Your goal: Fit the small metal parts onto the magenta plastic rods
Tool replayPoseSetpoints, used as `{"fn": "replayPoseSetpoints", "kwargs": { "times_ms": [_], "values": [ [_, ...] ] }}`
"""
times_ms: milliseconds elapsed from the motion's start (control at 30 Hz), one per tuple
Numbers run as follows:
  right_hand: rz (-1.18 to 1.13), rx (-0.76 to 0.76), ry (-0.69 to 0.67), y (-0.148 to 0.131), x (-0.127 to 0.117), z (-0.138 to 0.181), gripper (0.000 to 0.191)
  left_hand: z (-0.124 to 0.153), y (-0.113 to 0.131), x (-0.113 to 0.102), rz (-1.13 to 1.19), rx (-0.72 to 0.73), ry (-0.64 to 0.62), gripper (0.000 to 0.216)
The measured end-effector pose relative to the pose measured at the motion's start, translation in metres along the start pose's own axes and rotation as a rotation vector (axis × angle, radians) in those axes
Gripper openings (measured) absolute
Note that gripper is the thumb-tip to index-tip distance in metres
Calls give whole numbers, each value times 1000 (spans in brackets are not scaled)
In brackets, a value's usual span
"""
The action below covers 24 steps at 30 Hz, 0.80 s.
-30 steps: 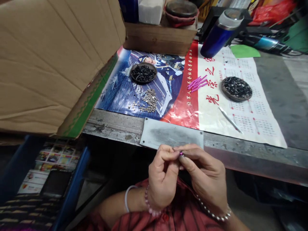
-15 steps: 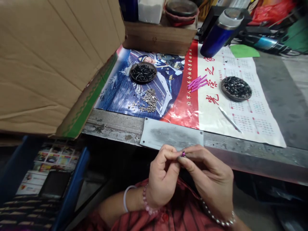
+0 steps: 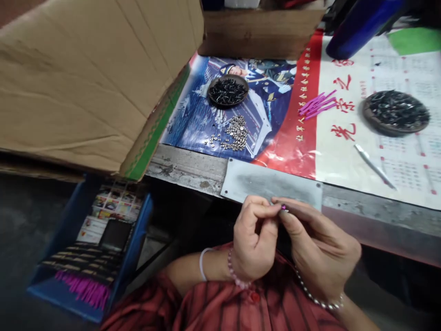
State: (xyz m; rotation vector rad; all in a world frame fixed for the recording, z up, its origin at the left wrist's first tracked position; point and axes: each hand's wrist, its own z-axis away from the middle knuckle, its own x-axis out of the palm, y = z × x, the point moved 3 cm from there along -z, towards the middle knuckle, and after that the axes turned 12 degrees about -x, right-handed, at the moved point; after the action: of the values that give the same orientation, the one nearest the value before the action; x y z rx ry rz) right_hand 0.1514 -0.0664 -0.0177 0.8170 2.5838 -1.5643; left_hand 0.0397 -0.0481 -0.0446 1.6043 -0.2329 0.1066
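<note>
My left hand (image 3: 257, 236) and my right hand (image 3: 319, 243) meet fingertip to fingertip in front of the bench edge. Both are closed in a pinch on a small purple piece (image 3: 284, 207), of which only a bit shows between the fingers. A tiny metallic glint sits beside the purple; its kind is too small to tell. Just beyond my hands lies a pale plate (image 3: 268, 181) with a dark smudge. Further back are a heap of small metal rings (image 3: 236, 133), a dish of small black pieces (image 3: 228, 91) and several purple strips (image 3: 317, 105).
A second dish of black pieces (image 3: 396, 111) and a slim silver blade-like tool (image 3: 375, 166) lie on the poster at right. A large cardboard box (image 3: 86, 87) stands at left, above a blue bin (image 3: 138, 239) holding purple strips. A blue bottle (image 3: 361, 30) stands behind.
The camera view has swung down and left, so the bench things appear further right and more of the blue bin shows. Both hands stay pinched together on the purple piece.
</note>
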Motion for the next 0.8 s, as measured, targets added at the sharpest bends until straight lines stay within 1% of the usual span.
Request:
{"fn": "replayPoseSetpoints", "kwargs": {
  "times_ms": [200,367,533,700,800],
  "values": [
    [136,-90,-19,3,5,-1,27,-1,-5,1,-4,-28,36,17],
    [144,-99,-29,4,3,-2,24,-3,-6,3,8,-55,32,14],
    [140,-130,-29,-1,-1,-1,26,-1,-3,7,34,-52,33,13],
    [143,-111,-28,-8,-5,-1,30,2,2,8,39,-39,0,13],
    [146,-122,-17,-9,-3,0,29,3,3,6,44,-59,-7,13]
  ]
}}
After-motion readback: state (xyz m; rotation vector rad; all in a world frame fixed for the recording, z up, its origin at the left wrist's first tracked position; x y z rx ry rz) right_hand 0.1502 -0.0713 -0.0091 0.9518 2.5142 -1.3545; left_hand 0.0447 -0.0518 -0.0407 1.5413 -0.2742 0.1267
